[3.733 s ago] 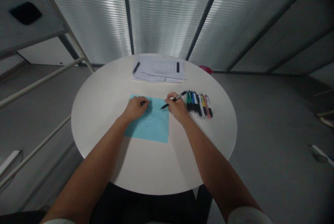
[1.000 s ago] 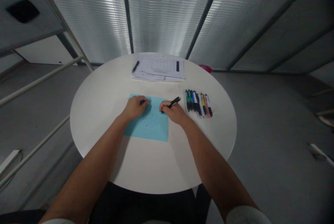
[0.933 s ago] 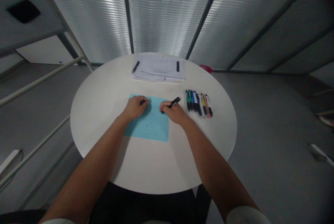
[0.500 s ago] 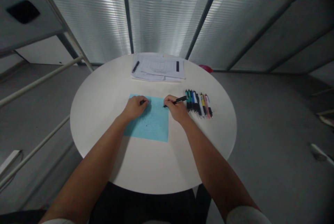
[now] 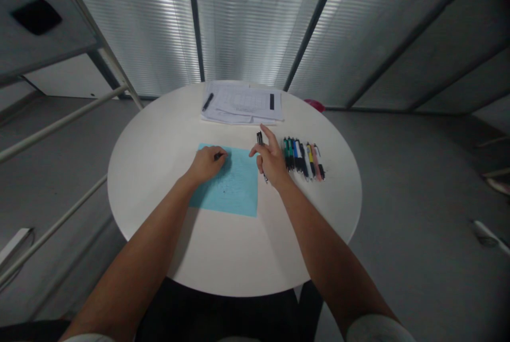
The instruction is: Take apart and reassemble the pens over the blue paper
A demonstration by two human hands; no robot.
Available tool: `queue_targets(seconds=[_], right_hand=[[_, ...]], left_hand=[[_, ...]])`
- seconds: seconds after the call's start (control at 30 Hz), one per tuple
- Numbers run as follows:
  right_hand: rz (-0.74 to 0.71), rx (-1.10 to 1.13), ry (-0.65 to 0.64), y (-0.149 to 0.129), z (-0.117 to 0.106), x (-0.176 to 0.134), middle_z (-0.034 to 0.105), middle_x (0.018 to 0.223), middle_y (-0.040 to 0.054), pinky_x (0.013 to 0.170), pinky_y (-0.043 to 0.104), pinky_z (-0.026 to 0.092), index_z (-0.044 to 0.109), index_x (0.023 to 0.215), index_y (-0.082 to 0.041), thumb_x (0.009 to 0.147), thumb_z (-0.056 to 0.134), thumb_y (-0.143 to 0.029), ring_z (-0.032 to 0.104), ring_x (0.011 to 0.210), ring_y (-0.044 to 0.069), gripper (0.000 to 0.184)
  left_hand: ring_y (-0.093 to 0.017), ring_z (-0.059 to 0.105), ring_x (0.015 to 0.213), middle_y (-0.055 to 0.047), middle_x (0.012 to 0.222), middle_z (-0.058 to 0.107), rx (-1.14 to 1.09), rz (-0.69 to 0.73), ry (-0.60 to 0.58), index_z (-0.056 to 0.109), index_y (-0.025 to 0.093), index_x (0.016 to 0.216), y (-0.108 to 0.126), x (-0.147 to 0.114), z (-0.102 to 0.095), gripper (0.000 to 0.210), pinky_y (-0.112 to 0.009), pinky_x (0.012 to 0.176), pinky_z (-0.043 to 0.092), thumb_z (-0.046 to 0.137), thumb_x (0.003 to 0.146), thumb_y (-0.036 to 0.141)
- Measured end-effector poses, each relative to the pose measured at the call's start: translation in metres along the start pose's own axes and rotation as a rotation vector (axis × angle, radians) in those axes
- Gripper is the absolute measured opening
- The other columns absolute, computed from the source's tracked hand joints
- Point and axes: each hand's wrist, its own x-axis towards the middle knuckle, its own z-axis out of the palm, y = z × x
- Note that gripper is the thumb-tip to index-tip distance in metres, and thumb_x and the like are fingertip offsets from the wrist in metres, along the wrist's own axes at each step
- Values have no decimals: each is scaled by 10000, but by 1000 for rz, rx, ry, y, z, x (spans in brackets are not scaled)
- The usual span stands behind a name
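Observation:
A light-blue sheet of paper [image 5: 229, 193] with faint marks lies on the white round table [image 5: 223, 246]. My left hand [image 5: 206, 163] rests over its upper left part, fingers closed around a small black piece [image 5: 217, 156], mostly hidden by the fingers. By the sheet's right edge is my right hand [image 5: 271, 160], holding a black pen [image 5: 260, 139]. The pen stands nearly lengthwise among the fingers, and the index finger and thumb are spread away from it. Just right of this hand lies a row of several pens [image 5: 303, 158] in green, blue, black, white, yellow and pink.
At the table's far side sits a stack of printed sheets [image 5: 243, 108] with a black pen [image 5: 207, 102] on its left part. A pink object [image 5: 314, 104] shows beyond the far edge. White metal rails [image 5: 59, 124] stand at the left; blinds [image 5: 243, 23] hang behind.
My right hand's fingers have spread and the pen in it has turned from nearly sideways to nearly lengthwise. My left hand has hardly moved.

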Motion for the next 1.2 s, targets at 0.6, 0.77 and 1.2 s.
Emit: queue_targets(seconds=[0.6,0.77,1.2], right_hand=[[-113,-339,195,20,-5,8,581,783,-26,605,280,457,415,1271,-288,884,514,-317,548,614,139,401],[-44,-908,231,11,-15,4,560,1195,92,786,355,493,488,1318,-258,805,491,-163,600,994,230,522],[59,-1303,281,14,-34,0,526,1269,187,785,387,498,606,1264,-176,886,363,-128,577,1075,298,452]], left_hand=[[-207,642,821,-98,921,728,-3,21,-4,732,166,917,-4,0,1,297,-352,821,489,485,842,311],[-218,649,899,-102,974,732,-3,17,3,731,168,941,-4,0,1,297,-354,869,480,479,847,294],[-214,650,890,-101,984,732,26,16,-10,732,164,958,-3,0,1,305,-342,864,483,477,853,295]])
